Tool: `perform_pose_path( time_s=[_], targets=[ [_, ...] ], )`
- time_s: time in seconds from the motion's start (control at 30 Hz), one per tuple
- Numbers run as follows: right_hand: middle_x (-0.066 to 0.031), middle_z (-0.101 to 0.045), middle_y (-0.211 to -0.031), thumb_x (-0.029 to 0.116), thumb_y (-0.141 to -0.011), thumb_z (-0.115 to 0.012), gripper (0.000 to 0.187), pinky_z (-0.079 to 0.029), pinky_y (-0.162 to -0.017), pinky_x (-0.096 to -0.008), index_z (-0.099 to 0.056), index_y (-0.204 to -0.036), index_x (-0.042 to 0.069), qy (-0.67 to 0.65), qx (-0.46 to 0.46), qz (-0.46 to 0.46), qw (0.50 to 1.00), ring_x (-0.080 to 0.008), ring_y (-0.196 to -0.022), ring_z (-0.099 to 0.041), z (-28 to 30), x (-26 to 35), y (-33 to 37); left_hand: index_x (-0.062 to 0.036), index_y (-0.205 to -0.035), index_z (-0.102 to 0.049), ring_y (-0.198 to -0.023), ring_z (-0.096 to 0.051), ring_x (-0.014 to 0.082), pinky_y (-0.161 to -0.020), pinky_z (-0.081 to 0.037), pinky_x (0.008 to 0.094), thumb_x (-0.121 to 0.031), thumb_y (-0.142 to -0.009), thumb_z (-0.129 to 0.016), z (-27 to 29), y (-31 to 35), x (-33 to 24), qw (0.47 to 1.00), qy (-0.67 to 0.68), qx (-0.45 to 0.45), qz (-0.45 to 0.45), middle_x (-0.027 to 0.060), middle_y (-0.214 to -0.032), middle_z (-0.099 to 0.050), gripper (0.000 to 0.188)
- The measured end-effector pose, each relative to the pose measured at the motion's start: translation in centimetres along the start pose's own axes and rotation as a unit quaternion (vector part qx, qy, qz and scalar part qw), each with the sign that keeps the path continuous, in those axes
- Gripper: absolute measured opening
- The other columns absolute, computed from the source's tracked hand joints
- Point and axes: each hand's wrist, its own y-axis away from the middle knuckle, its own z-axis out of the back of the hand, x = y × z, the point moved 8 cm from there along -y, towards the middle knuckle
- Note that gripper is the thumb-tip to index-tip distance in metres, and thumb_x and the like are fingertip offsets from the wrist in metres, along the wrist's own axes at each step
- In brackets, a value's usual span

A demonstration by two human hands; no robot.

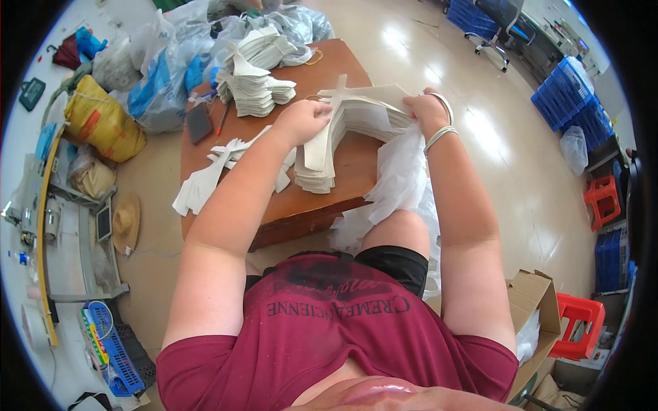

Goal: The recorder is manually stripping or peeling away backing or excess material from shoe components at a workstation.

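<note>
A thick stack of off-white cut pieces [319,152], curved like an arch, lies at the near right of the brown table. My left hand [306,122] is closed on the upper left edge of this stack, fingertips partly hidden. At its right end, my right hand [428,109] pinches the upper layers between thumb and fingers; a pale band circles the wrist. Thin translucent white sheets [401,168] hang from beneath the right end over the table edge towards my thigh. Under my left forearm lie loose, fanned-out white cut pieces [205,181].
Further back on the brown table [274,218] sits another stack of white pieces [253,92], with a dark flat box [199,123] beside it. Plastic bags [161,82] crowd the far left. Blue crates [565,92] and a red stool [578,325] stand at right.
</note>
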Motion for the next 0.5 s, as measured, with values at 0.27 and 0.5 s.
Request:
perform_pose_path(
  time_s=[0.27, 0.5],
  targets=[
    [-0.0070, -0.059, -0.070, 0.024, -0.080, -0.070, 0.055, -0.044, -0.058, -0.0331, -0.055, -0.127, 0.001, -0.021, -0.026, 0.006, 0.999, -0.0163, -0.060, -0.056, 0.7, 0.2, 0.9, -0.0117, -0.126, -0.065, -0.105, -0.066, 0.0262, -0.090, -0.051, 0.0359, -0.029, -0.085, -0.069, 0.9, 1.3, -2.3, 0.985, -0.164, -0.042, -0.037, 0.0125, -0.114, -0.069, 0.045],
    [-0.0008, -0.048, -0.066, 0.007, -0.077, -0.078, 0.063, -0.034, -0.049, -0.0279, -0.050, -0.132, -0.004, -0.267, 0.036, -0.051, 0.962, -0.0128, -0.049, -0.044, 0.6, -0.3, -0.4, -0.0022, -0.125, -0.063, -0.096, -0.063, 0.0110, -0.085, -0.050, 0.0266, -0.019, -0.091, -0.068, 1.4, 1.4, -0.8, 0.967, 0.244, 0.023, 0.063, 0.0067, -0.110, -0.068, 0.038]
  ],
)
